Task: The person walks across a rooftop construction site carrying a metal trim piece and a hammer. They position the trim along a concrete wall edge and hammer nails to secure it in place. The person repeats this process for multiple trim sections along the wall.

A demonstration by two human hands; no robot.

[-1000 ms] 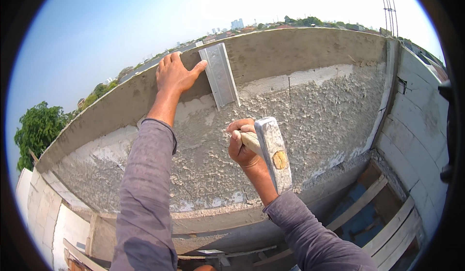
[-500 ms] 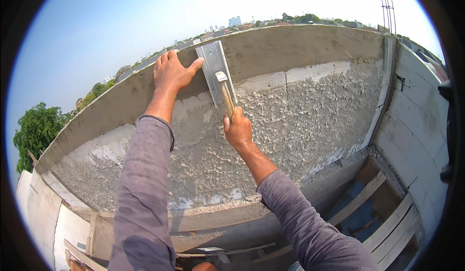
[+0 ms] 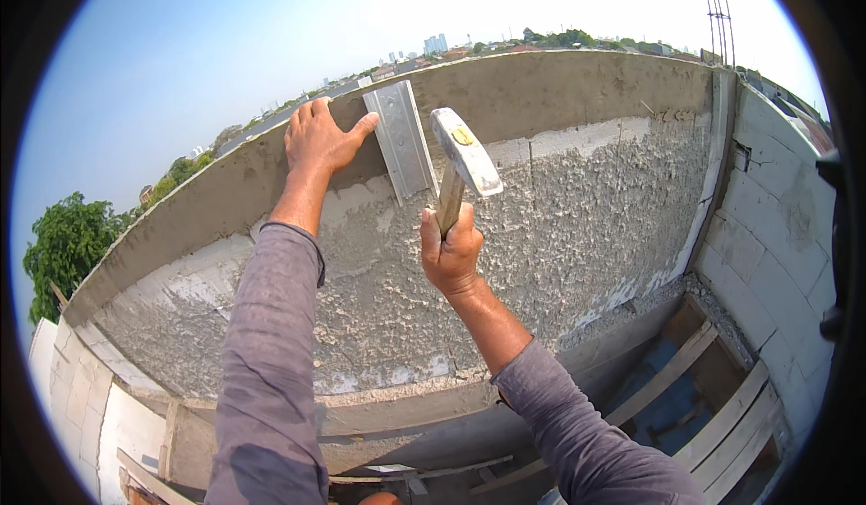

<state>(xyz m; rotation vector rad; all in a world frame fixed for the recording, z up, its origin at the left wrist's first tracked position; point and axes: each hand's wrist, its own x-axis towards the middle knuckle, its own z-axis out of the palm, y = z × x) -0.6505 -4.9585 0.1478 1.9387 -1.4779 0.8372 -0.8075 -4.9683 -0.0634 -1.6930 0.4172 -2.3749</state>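
My right hand [image 3: 453, 254] is wrapped round the wooden handle of a hammer [image 3: 465, 153]. The steel head is raised in front of the wall, just right of a short grey metal channel [image 3: 400, 140]. That channel lies flat against the smooth upper band of the wall [image 3: 559, 86], its upper end near the wall's top edge. My left hand [image 3: 323, 142] rests on the top edge, fingers apart and lying over it. Its thumb reaches out to the channel's left side. Whatever the left fingertips touch behind the edge is hidden.
Below the smooth band, the wall's face is rough, spattered mortar [image 3: 577, 207]. A block wall [image 3: 776, 225] meets it at the right. Wooden planks [image 3: 722, 433] span an opening at lower right. Rebar [image 3: 717, 13] rises beyond the corner; a tree [image 3: 72, 248] stands at left.
The hammer has come away from the channel, its head swinging up and to the right with my right hand. My left hand and the channel hold nearly the same place.
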